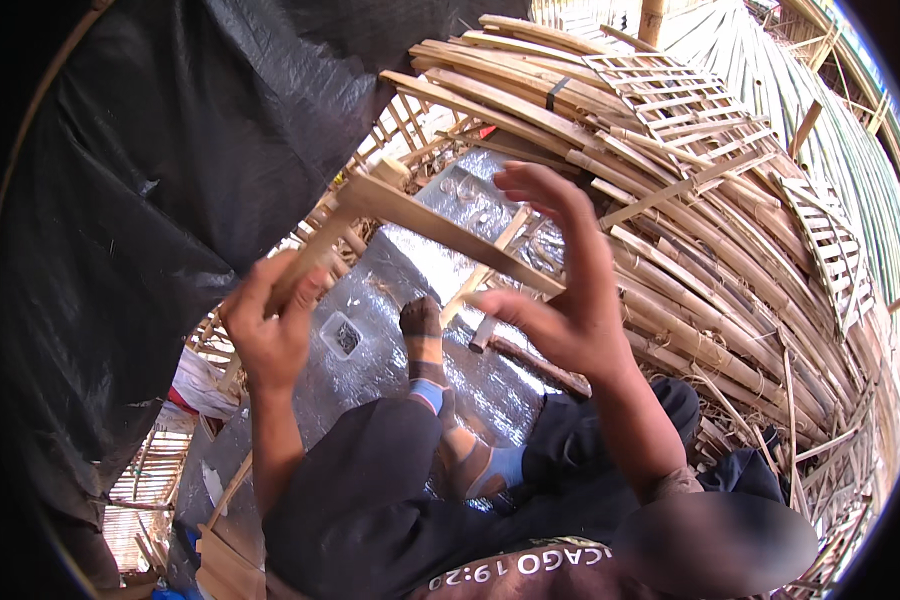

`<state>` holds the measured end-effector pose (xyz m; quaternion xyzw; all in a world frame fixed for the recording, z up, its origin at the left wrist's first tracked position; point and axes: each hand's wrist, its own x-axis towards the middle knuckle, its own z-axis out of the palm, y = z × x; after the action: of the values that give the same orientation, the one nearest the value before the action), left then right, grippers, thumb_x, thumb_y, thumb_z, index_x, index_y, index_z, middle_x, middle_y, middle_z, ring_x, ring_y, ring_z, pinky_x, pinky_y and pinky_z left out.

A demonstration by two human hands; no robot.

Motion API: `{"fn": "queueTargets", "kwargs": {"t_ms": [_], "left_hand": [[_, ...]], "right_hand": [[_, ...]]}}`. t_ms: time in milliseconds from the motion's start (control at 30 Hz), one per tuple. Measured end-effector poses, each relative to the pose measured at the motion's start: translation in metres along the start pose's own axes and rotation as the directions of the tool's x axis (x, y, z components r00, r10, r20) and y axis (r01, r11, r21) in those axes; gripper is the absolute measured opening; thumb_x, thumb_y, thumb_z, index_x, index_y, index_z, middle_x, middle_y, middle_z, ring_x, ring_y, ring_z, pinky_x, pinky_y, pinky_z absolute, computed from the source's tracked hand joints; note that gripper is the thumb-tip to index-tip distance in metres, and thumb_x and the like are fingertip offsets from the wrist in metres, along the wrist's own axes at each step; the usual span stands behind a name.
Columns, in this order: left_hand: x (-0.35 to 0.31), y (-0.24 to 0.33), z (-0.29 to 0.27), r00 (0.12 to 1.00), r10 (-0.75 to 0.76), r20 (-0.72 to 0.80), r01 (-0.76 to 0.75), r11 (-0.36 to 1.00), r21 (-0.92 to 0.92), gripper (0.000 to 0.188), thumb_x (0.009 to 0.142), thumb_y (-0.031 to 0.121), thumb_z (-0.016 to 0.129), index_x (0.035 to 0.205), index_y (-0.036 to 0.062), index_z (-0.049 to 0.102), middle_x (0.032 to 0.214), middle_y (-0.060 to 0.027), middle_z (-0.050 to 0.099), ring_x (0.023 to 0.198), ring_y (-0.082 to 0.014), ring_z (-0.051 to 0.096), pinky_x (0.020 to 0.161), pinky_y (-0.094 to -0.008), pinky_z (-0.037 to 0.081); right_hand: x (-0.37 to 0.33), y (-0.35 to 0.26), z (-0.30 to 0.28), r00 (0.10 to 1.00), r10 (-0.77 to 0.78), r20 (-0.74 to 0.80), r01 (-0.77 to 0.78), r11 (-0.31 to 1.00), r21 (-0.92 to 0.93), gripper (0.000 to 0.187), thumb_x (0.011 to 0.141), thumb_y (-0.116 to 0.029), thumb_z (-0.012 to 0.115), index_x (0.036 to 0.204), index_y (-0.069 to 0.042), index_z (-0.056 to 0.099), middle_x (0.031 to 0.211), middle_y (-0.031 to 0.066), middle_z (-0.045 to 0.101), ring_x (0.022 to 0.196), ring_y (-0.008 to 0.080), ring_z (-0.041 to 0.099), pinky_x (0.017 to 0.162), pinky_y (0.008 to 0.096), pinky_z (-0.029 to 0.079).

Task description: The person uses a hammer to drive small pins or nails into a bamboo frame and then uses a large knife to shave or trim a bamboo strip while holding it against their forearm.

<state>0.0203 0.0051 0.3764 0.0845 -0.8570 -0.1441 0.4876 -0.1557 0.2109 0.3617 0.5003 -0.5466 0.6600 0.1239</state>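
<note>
My left hand [275, 320] is closed round one arm of an L-shaped piece made of pale bamboo strips [450, 235], lifted above the floor. The long strip runs from its upper corner down toward my right hand [570, 300]. That hand is raised at the strip's far end, with fingers and thumb spread wide; whether the strip touches the palm is unclear. Below it on the floor lies a hammer [530, 362] with a dark wooden handle. A small clear plastic tub [342, 335] holding small dark pieces, perhaps nails, sits beside my foot.
Long split bamboo pieces [710, 250] are stacked high along the right, with lattice panels [830, 245] on top. A black plastic sheet [160, 150] hangs at the left. Shiny silver sheeting [380, 290] covers the floor, with thin bamboo strips [470, 290] lying on it.
</note>
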Motion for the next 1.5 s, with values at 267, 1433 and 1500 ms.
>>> {"fn": "queueTargets", "kwargs": {"t_ms": [267, 1433, 1500], "left_hand": [[0.021, -0.078, -0.021, 0.749, -0.635, 0.187, 0.659, 0.689, -0.302, 0.024, 0.095, 0.032, 0.068, 0.091, 0.0084, 0.064, 0.061, 0.007, 0.047, 0.049, 0.0014, 0.036, 0.042, -0.0178, 0.025], [-0.296, -0.259, 0.043, -0.104, -0.969, 0.223, 0.905, -0.186, -0.383, 0.027, 0.102, 0.04, 0.051, 0.105, 0.0125, 0.047, 0.07, 0.0, 0.047, 0.044, -0.0065, 0.038, 0.038, -0.0234, 0.035], [-0.308, -0.267, 0.046, -0.057, -0.994, 0.098, 0.973, -0.077, -0.219, 0.03, 0.101, 0.037, 0.055, 0.112, 0.0104, 0.048, 0.081, -0.0048, 0.055, 0.057, -0.0136, 0.053, 0.05, -0.0297, 0.046]], "right_hand": [[-0.216, 0.107, -0.045, 0.685, 0.68, 0.261, -0.48, 0.691, -0.541, 0.048, 0.082, -0.026, 0.076, 0.12, -0.003, 0.057, 0.103, 0.0201, 0.061, 0.1, 0.035, 0.061, 0.087, 0.0421, 0.049], [-0.301, 0.127, -0.033, 0.597, 0.779, 0.194, -0.442, 0.521, -0.73, 0.031, 0.074, -0.013, 0.072, 0.103, -0.007, 0.063, 0.098, 0.0145, 0.059, 0.095, 0.0358, 0.057, 0.085, 0.0445, 0.047], [-0.302, 0.127, -0.031, 0.616, 0.764, 0.192, -0.418, 0.523, -0.743, 0.035, 0.073, -0.013, 0.073, 0.106, -0.008, 0.062, 0.097, 0.0142, 0.059, 0.095, 0.0355, 0.057, 0.085, 0.0449, 0.046]]}}
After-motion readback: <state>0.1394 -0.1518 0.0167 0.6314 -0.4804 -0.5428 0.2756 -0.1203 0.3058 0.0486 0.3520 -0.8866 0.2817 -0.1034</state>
